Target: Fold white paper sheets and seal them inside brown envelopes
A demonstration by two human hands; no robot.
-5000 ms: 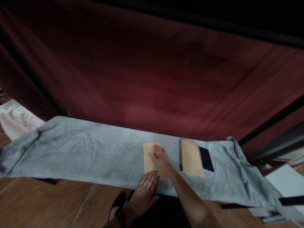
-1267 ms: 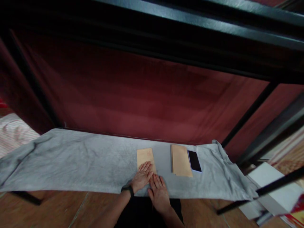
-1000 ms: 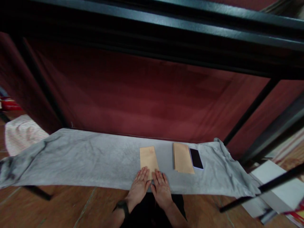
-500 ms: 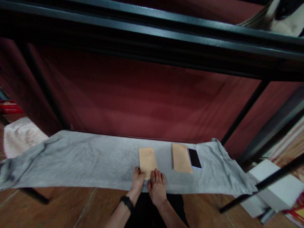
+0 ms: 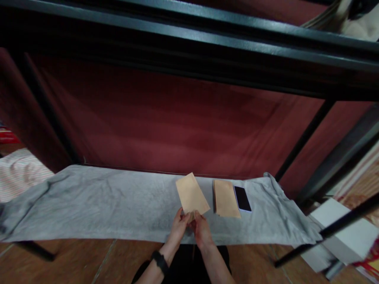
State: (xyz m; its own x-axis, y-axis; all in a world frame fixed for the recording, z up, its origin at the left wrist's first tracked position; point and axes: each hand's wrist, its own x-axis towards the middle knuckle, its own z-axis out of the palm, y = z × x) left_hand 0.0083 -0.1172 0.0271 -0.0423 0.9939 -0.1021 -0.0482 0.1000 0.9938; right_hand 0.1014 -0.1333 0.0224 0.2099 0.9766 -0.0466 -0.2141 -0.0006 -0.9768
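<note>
A tan paper envelope is pinched at its near end between both hands, tilted over the grey cloth. My left hand grips its near left corner, thumb on top; a dark band circles that wrist. Close beside it, my right hand is closed on the near edge, the thumb also on the upper face. To the right lies a small stack of similar tan envelopes, apart from my hands. A phone with a dark screen and pale edge rests just right of the stack.
A dark metal bar crosses above, with dark posts at either side and a red panel behind. White boxes stand low at the right. Striped fabric sits at the far left.
The envelope was lying on the cloth, with my right hand resting flat at its near end. Now both hands have lifted and turned it, and my right hand has closed on it.
</note>
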